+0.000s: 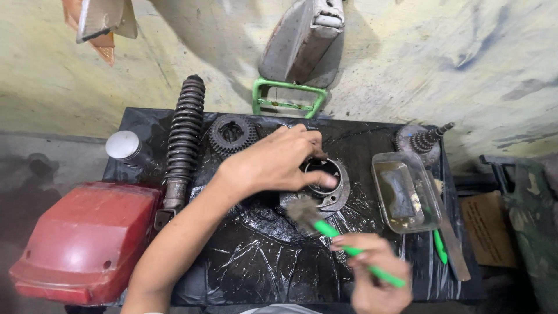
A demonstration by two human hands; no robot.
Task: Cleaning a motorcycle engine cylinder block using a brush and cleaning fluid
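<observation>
My left hand (273, 163) grips a round metal engine cylinder (326, 192) on the black plastic-covered table (256, 261), thumb over its bore and fingers on the far rim. My right hand (375, 273) holds a green-handled brush (349, 247). Its dirty bristles touch the cylinder's near left edge. The brush is blurred by motion.
A black coil shock absorber (183, 139) and a toothed gear (232, 132) lie at the left back. A clear tray of dirty liquid (404, 192), a geared shaft (421, 139) and a flat file (453, 244) are on the right. A red plastic cover (81, 238) sits at the left edge, a silver cap (123, 145) behind it.
</observation>
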